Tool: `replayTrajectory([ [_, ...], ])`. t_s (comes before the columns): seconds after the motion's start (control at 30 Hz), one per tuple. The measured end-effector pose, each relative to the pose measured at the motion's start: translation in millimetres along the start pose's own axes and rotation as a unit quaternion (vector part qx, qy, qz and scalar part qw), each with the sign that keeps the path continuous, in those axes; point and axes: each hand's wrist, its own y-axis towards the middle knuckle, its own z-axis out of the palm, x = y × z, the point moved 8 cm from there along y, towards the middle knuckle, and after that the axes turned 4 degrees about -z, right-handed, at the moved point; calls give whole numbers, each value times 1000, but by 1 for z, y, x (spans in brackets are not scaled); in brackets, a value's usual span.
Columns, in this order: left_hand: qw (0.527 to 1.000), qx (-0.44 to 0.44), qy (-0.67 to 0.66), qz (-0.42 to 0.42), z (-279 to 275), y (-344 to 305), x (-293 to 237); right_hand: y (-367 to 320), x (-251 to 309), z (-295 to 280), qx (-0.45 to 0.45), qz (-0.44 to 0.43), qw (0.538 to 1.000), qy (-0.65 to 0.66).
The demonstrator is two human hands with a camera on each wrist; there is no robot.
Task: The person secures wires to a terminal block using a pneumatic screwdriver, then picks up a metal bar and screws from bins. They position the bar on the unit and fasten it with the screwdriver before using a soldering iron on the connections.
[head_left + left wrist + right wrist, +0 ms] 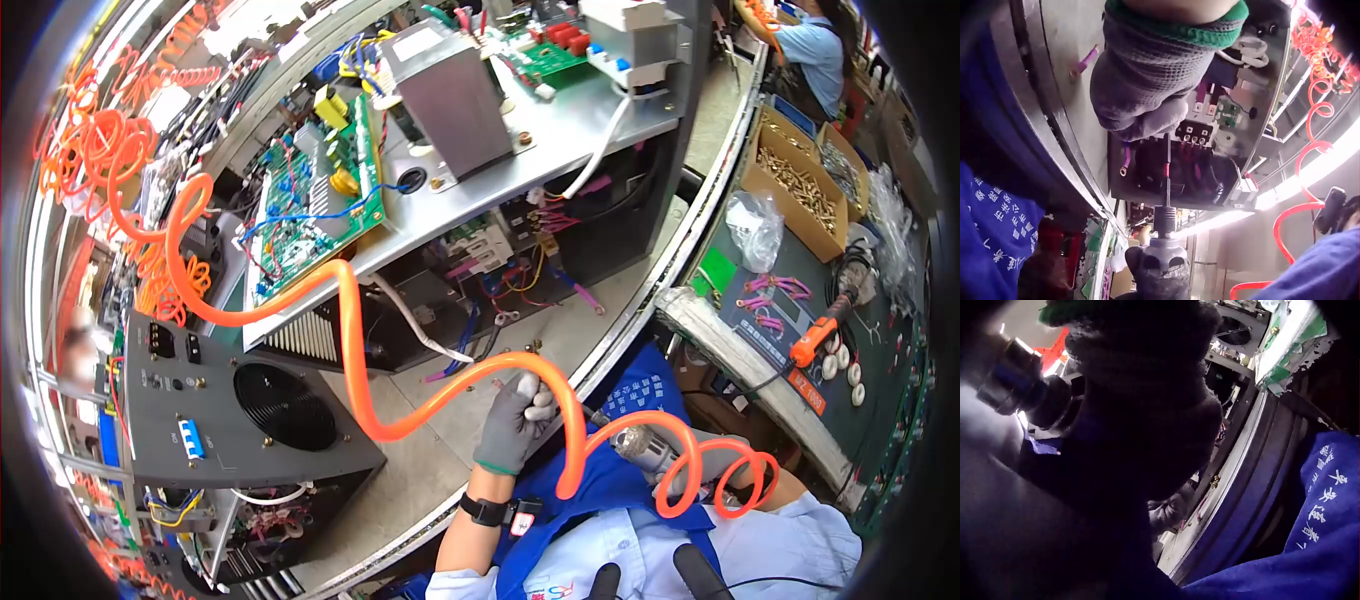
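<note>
My left hand (510, 425), in a grey glove with a green cuff, hovers over the bench edge with its fingers curled. In the left wrist view a long thin driver bit (1168, 181) runs up to the curled fingers; I cannot tell what they hold. My right hand (728, 458), also gloved, grips a power screwdriver (645, 447) close to my body, partly behind an orange coiled hose. That screwdriver's grey body (1163, 265) points its bit at the left hand. The right wrist view is mostly filled by the dark right glove (1147, 406).
An open metal cabinet (430, 295) with a transformer (450, 100) and circuit board (320, 200) stands ahead. A black fan panel (240, 410) is at left. The orange coiled hose (355, 370) crosses in front. At right are a screw box (800, 190) and an orange-handled tool (820, 335).
</note>
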Motion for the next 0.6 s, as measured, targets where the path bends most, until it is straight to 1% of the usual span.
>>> replayTrajectory([
  [0.1,1000,-3,2,19,-16,-8,-3,15,-4,1,21,12,1000,-10],
  [0.13,999,-25,27,33,-22,-9,-7,17,-6,2,28,13,999,-14],
  [0.17,999,-30,25,36,-24,-14,-10,20,-5,2,30,14,999,-17],
  [0.2,989,-68,122,45,-27,-19,-17,22,-4,4,34,17,999,-20],
  [0.23,969,-104,218,54,-28,-25,-24,23,-2,4,34,20,999,-21],
  [0.27,961,-127,241,48,-24,-30,-32,24,0,4,32,24,999,-22],
  [0.3,961,-127,241,49,-26,-32,-36,24,2,3,29,27,999,-21],
  [0.37,959,-79,268,48,-24,-36,-42,21,6,1,22,34,999,-24],
  [0.4,957,-71,280,38,-21,-38,-46,20,7,1,19,37,999,-25],
  [0.5,956,-73,284,20,-30,-33,-49,18,9,1,13,40,999,-25],
  [0.57,953,-74,293,20,-24,-27,-46,16,10,1,8,38,999,-24],
  [0.6,943,-92,317,36,-18,-27,-47,15,9,2,6,38,999,-23],
])
